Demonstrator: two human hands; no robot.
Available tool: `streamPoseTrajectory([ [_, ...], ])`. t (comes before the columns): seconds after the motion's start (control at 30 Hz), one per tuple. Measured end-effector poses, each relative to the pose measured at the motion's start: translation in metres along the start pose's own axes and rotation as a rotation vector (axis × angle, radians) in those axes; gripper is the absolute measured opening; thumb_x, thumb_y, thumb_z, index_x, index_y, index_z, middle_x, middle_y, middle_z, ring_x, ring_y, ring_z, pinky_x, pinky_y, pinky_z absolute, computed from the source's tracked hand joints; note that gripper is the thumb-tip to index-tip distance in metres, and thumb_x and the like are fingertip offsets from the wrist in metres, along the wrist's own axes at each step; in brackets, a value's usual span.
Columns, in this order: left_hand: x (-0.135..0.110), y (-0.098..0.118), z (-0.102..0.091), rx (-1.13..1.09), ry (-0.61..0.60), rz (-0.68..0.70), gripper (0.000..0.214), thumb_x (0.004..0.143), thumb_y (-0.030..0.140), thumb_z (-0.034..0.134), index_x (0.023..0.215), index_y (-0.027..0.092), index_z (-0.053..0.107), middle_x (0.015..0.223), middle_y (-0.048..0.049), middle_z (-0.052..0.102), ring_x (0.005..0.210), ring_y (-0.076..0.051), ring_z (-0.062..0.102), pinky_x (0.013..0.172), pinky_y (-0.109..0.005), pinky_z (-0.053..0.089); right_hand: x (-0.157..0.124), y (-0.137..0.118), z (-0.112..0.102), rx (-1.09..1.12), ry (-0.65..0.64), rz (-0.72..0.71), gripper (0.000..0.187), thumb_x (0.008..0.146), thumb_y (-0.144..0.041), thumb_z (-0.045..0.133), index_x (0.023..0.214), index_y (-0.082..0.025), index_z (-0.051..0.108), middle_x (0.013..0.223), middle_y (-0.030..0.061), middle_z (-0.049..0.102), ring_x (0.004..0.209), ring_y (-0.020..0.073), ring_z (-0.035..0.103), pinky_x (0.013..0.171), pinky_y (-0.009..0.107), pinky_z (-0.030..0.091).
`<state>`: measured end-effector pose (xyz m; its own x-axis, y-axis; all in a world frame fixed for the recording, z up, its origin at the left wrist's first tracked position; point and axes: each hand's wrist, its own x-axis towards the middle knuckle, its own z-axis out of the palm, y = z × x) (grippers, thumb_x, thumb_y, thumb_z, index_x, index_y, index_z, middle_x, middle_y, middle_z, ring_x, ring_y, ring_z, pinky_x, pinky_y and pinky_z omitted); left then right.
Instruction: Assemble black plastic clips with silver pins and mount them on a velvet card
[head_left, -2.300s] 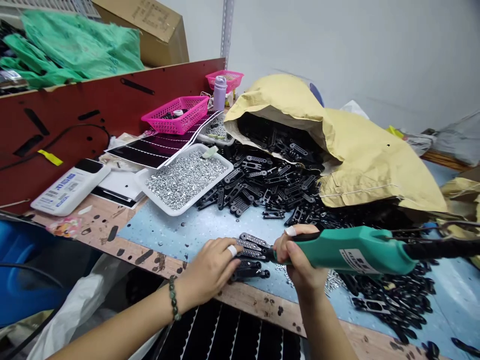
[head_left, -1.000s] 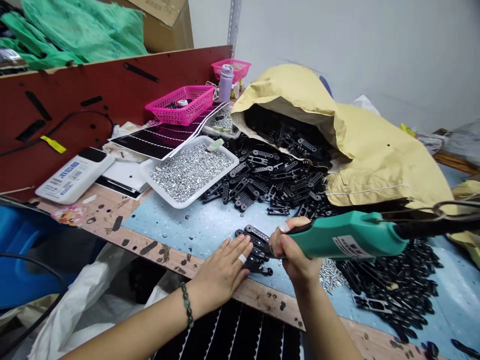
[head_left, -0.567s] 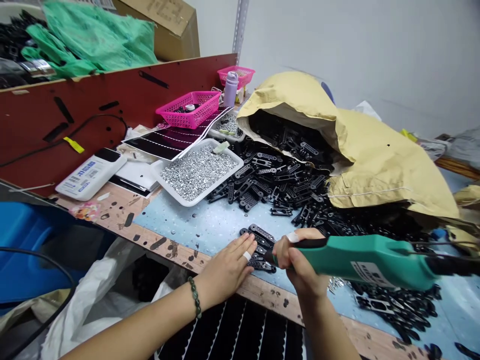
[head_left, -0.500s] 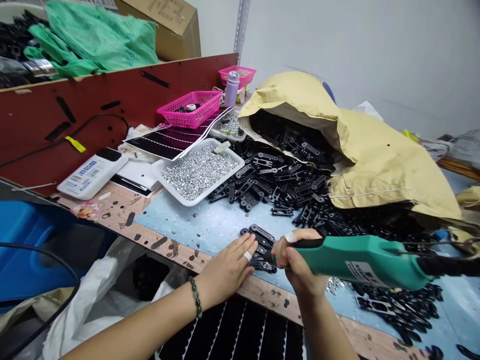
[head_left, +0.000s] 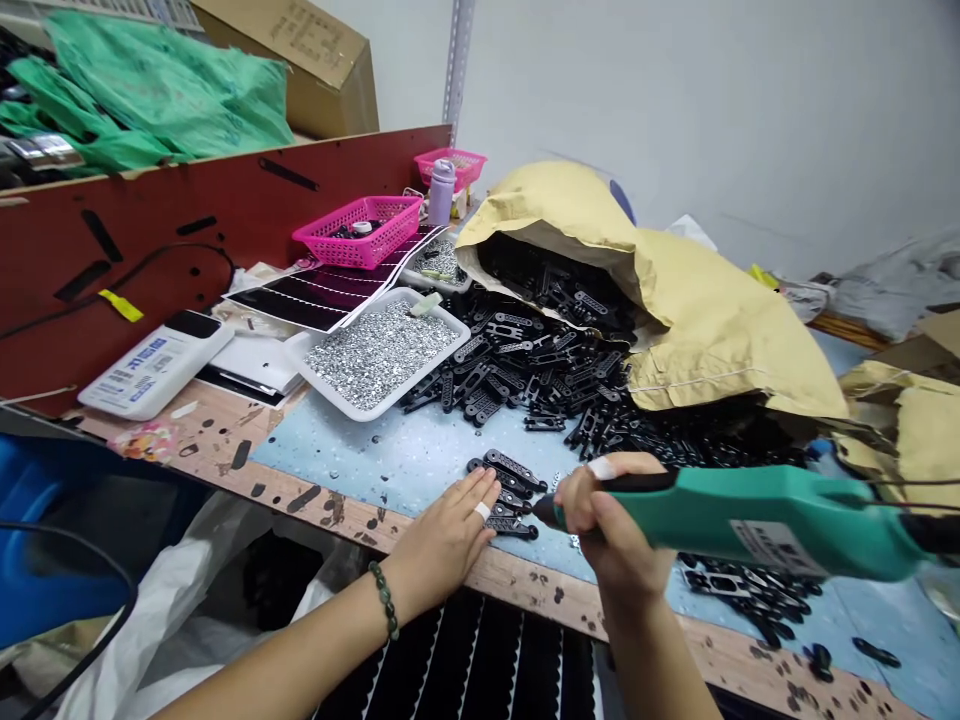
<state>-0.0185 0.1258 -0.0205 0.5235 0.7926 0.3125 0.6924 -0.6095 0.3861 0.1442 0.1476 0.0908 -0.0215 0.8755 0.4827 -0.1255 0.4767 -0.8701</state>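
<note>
In the head view my right hand [head_left: 619, 510] is wrapped round a green electric screwdriver [head_left: 780, 520], held almost level. Its dark tip points left, at a small row of black slotted plastic parts [head_left: 516, 490] on the blue mat [head_left: 337, 440]; whether the tip touches them I cannot tell. Over the left end of that row my left hand [head_left: 450, 525] lies flat, fingers stretched out and together, pressing on the parts. Behind both hands spreads a large heap of similar black parts [head_left: 540, 375]. A white tray [head_left: 364, 412] of small silver metal pieces stands to the heap's left.
A tan paper sack [head_left: 720, 310] spills black parts at the back right. More parts [head_left: 742, 590] lie right, under the screwdriver. A white scale-like device [head_left: 154, 370], a pink basket [head_left: 375, 240] and a lilac bottle [head_left: 442, 190] stand left and behind. A red board [head_left: 165, 230] borders the table.
The screwdriver has moved right relative to the row of parts, its tip drawn slightly back. My left hand stays on the parts. The whole view has shifted a little.
</note>
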Motion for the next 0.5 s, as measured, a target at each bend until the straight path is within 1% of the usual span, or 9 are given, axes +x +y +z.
streamPoseTrajectory([
  [0.07,0.000,-0.001,0.000,0.001,0.002,0.002,0.051,0.097,0.025,0.041,0.145,0.013,0.026,0.149,-0.0134,0.034,0.140,-0.024,0.025,0.109,-0.044,0.039,0.001,-0.007,-0.003,0.058,0.045,-0.020,0.011,0.085,-0.018,0.054,0.094,-0.023,0.051,0.050,-0.0101,0.047,0.041,0.0094,0.044,0.052,0.028,0.044],
  [0.1,0.000,-0.001,0.000,-0.001,0.007,0.004,0.052,0.097,0.026,0.041,0.145,0.013,0.025,0.149,-0.0132,0.034,0.140,-0.024,0.025,0.109,-0.044,0.040,0.001,-0.008,-0.005,0.067,0.052,-0.008,0.010,0.085,-0.018,0.055,0.093,-0.023,0.052,0.050,-0.0100,0.047,0.041,0.0092,0.044,0.052,0.028,0.044],
  [0.2,0.000,-0.003,0.002,-0.003,0.020,0.017,0.053,0.097,0.026,0.041,0.146,0.014,0.023,0.149,-0.0132,0.034,0.140,-0.025,0.025,0.108,-0.045,0.041,0.000,-0.002,-0.009,0.087,0.064,0.044,0.011,0.085,-0.021,0.057,0.094,-0.022,0.052,0.050,-0.0098,0.048,0.042,0.0097,0.045,0.053,0.029,0.045],
  [0.33,0.000,-0.003,0.002,0.000,0.012,0.016,0.053,0.097,0.026,0.041,0.146,0.014,0.023,0.149,-0.0130,0.034,0.140,-0.025,0.026,0.108,-0.045,0.041,-0.003,0.007,-0.011,0.074,0.039,0.092,0.011,0.085,-0.023,0.059,0.094,-0.022,0.052,0.051,-0.0092,0.049,0.043,0.0100,0.047,0.054,0.029,0.045],
  [0.5,0.000,-0.001,0.001,0.019,-0.008,0.007,0.053,0.097,0.025,0.042,0.146,0.012,0.024,0.150,-0.0132,0.033,0.140,-0.024,0.024,0.110,-0.044,0.038,-0.007,0.012,-0.006,0.007,0.017,0.160,0.012,0.084,-0.028,0.060,0.089,-0.023,0.050,0.049,-0.0095,0.047,0.039,0.0110,0.046,0.047,0.028,0.043],
])
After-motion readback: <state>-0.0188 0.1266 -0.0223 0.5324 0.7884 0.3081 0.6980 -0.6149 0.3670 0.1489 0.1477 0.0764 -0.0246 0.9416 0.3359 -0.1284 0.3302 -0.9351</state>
